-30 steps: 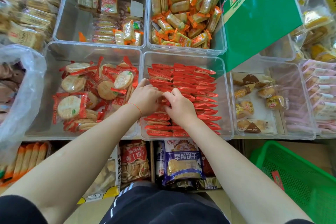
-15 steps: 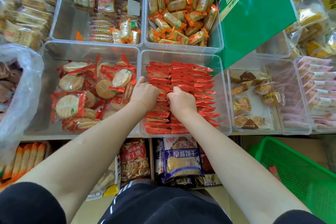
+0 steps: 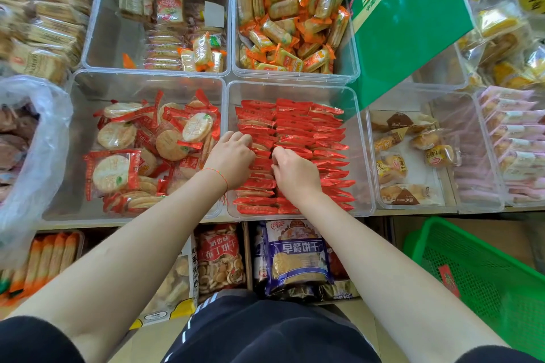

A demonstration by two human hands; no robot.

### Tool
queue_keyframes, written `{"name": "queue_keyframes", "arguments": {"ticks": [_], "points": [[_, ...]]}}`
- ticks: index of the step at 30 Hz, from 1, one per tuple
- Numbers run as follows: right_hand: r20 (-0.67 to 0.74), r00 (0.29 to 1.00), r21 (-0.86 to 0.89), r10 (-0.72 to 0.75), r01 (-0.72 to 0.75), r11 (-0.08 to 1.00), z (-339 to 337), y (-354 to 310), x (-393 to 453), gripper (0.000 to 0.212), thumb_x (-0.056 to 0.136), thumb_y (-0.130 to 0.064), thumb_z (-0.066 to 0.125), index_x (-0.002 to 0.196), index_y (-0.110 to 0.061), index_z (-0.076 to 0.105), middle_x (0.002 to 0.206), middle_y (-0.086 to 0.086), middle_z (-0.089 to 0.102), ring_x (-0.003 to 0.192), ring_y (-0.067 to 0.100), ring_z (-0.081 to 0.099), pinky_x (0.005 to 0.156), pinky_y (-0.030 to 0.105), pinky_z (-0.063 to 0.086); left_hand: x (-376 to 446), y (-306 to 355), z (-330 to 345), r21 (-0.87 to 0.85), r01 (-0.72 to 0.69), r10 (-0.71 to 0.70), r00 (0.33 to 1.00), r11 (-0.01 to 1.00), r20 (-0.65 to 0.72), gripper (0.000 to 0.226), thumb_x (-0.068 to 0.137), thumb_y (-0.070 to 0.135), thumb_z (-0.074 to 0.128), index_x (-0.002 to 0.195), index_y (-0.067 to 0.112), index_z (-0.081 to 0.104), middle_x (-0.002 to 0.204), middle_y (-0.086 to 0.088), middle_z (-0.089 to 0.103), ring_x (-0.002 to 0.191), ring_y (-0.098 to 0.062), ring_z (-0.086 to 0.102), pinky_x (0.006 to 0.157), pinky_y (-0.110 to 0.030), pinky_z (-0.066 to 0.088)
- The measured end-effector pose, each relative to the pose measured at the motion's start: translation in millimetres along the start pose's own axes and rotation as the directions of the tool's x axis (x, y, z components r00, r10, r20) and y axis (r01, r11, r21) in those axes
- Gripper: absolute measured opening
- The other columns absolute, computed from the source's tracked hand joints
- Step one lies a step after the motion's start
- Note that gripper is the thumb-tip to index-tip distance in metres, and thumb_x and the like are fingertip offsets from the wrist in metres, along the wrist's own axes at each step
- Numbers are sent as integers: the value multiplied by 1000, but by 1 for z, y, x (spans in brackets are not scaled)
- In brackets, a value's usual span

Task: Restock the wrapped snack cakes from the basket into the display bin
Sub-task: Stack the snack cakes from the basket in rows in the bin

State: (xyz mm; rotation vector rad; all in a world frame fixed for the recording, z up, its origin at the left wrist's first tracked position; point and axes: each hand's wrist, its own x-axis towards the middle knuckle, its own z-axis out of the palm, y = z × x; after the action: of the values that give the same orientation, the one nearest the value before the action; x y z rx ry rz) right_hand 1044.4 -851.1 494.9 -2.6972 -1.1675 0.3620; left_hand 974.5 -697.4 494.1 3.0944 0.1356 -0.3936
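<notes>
A display bin (image 3: 361,138) was placed at the front edge of the shelf, and the rest is told from it. Wrapped snack cakes (image 3: 306,127) were stacked inside it in rows. The left hand (image 3: 231,158) and right hand (image 3: 295,175) were pressed side by side onto the cakes in its near half. A bin of round crackers (image 3: 141,153) was set directly to its left. A bin of small packets (image 3: 290,26) was set behind it. A basket (image 3: 483,283) was placed below it, to the right.
</notes>
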Motion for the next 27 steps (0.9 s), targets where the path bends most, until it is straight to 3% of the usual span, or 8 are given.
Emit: {"name": "queue_keyframes", "arguments": {"ticks": [2,6,12,15,20,24,27], "points": [[38,999,20,-36,35,999,1,-2,-7,17,96,-31,54,100,-14,56,92,1,62,75,28,62,55,33,45,0,1,0,6,12,-12,1000,1000,-19,20,85,22,51,94,21,70,114,-1,52,107,-22,44,102,-34,30],[228,972,-116,-52,80,990,4,-4,-8,27,93,-38,60,105,-14,58,101,3,59,87,29,63,60,33,41,0,4,-2,10,26,-26,1000,1000,1,17,83,18,51,90,20,67,108,-2,51,104,-23,44,101,-34,31],[101,991,-71,-85,93,993,12,-12,-7,9,95,-17,53,103,-12,56,94,5,63,78,33,65,54,32,34,-5,3,-5,-179,7,-20,997,984,-74,24,81,33,57,101,24,67,112,0,55,106,-22,48,101,-33,31],[81,993,-120,-82,92,989,14,-12,-9,6,94,-14,53,99,-12,56,93,4,63,75,31,65,53,32,33,-11,3,-4,-58,-34,32,999,998,-23,22,82,40,57,95,29,71,117,1,53,112,-22,45,105,-35,29],[90,989,-255,-118,137,957,6,-9,-10,7,96,-16,52,96,-13,58,90,3,63,72,26,66,52,30,35,-11,10,-1,63,22,-21,1000,998,-22,24,86,19,51,97,23,72,113,-1,55,109,-23,45,106,-34,27],[0,991,-184,-133,131,974,-5,-8,-11,12,96,-23,56,93,-12,60,86,3,63,67,26,63,50,29,36,-9,10,-3,85,18,-18,1000,996,-3,24,84,19,51,96,22,71,112,-1,54,108,-23,45,105,-35,28],[163,969,-123,-184,205,971,-4,-10,-12,22,95,-35,56,96,-13,61,95,4,64,82,29,64,58,31,36,-8,9,-2,104,0,-3,999,995,32,23,84,19,51,97,22,70,113,-1,55,108,-23,46,106,-35,28]]}}
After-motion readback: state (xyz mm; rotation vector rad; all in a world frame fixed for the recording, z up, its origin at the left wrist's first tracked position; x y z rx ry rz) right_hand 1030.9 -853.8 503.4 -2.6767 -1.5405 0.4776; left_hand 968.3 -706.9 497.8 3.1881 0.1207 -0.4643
